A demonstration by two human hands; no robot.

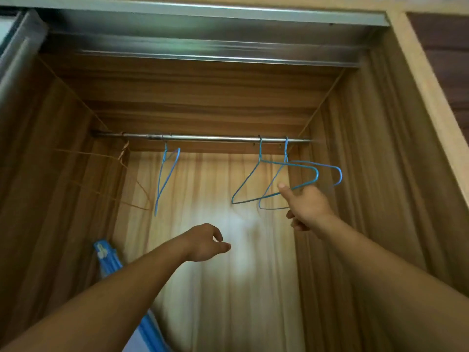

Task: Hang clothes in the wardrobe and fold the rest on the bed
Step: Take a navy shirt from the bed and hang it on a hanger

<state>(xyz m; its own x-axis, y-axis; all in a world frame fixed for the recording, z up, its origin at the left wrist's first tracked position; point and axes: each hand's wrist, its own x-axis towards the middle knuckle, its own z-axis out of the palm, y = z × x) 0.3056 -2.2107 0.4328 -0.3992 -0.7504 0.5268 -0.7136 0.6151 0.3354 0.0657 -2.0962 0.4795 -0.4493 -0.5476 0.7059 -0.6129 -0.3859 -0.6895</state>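
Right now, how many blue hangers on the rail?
3. The left blue hanger hangs alone on the rail; the middle blue hanger and right blue hanger overlap near its right end, right hand at their lower bars. A tan wire hanger at far left isn't counted.

only bare arms and hands in shot. left forearm (121,288): uncovered from wrist to the bottom-left edge, smooth, rounded. left hand (205,243): bare, seen from the back, thumb tip and knuckles clear. right forearm (380,262): uncovered likewise, broadening hugely toward the bottom-right corner under the wide lens. right hand (308,207): bare, seen from the back, slightly motion-blurred. can't read nails or finer detail in the dim warm light. upper arms out of frame.
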